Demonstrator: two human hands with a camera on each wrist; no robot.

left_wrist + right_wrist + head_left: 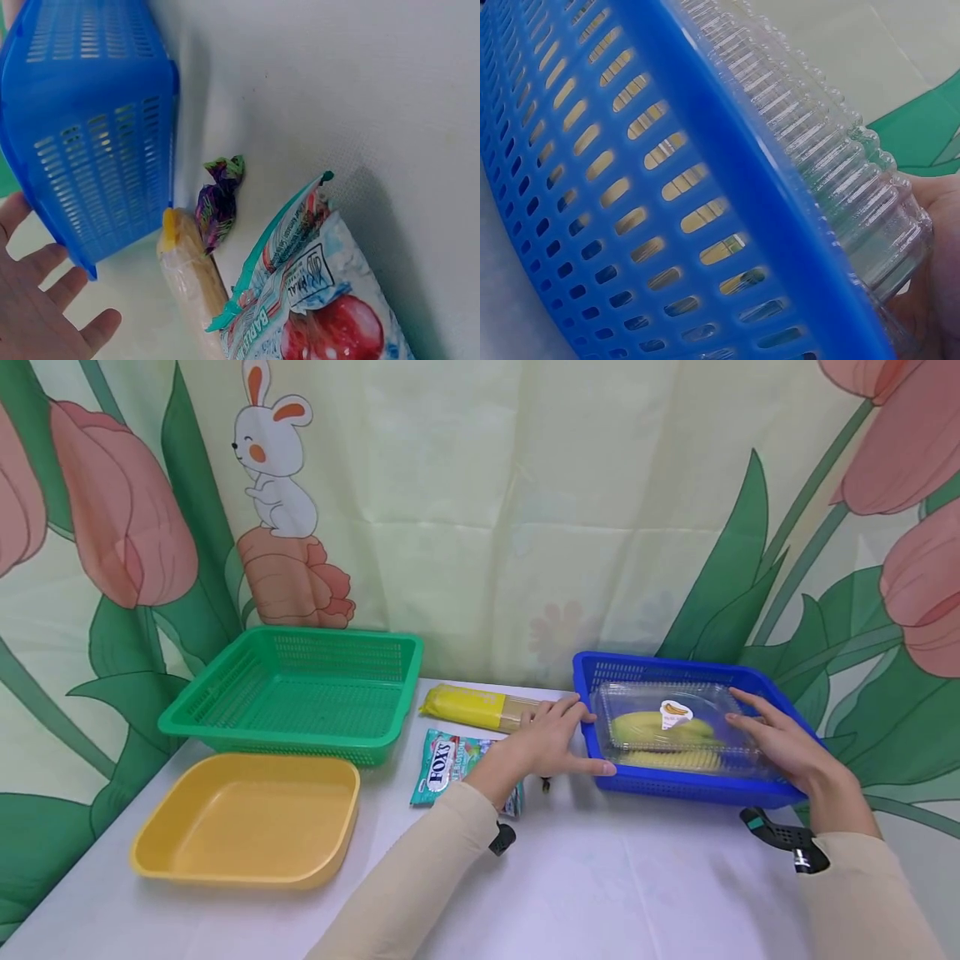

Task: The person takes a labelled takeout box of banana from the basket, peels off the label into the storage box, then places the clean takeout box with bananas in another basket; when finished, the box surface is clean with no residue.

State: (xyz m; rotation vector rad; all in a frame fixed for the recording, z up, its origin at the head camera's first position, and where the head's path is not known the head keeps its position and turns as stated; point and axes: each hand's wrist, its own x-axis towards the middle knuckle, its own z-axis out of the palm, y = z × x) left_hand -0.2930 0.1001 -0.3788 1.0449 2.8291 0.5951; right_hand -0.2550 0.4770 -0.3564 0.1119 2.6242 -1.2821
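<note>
A clear plastic clamshell box (pixel 626 702) with yellow-green fruit (pixel 641 727) and a banana sticker (pixel 676 714) lies in the blue basket (pixel 697 785). My right hand (pixel 791 747) holds the box at its right end, with fingers on the lid's edge. In the right wrist view, the ribbed side of the box (pixel 832 157) stands above the basket rim (pixel 742 142), and part of the right hand (pixel 939 262) is hidden behind it. My left hand (pixel 543 743) is spread at the basket's left rim. Its fingers look extended in the left wrist view and hold nothing.
Beneath and beyond the left arm lie a teal FOX'S candy bag (pixel 442 768) and a yellow-wrapped pack of dry noodles (pixel 468 706). A small purple wrapped candy (pixel 217 202) lies near them. At left stand a green basket (pixel 300 747) and a yellow tray (pixel 247 835).
</note>
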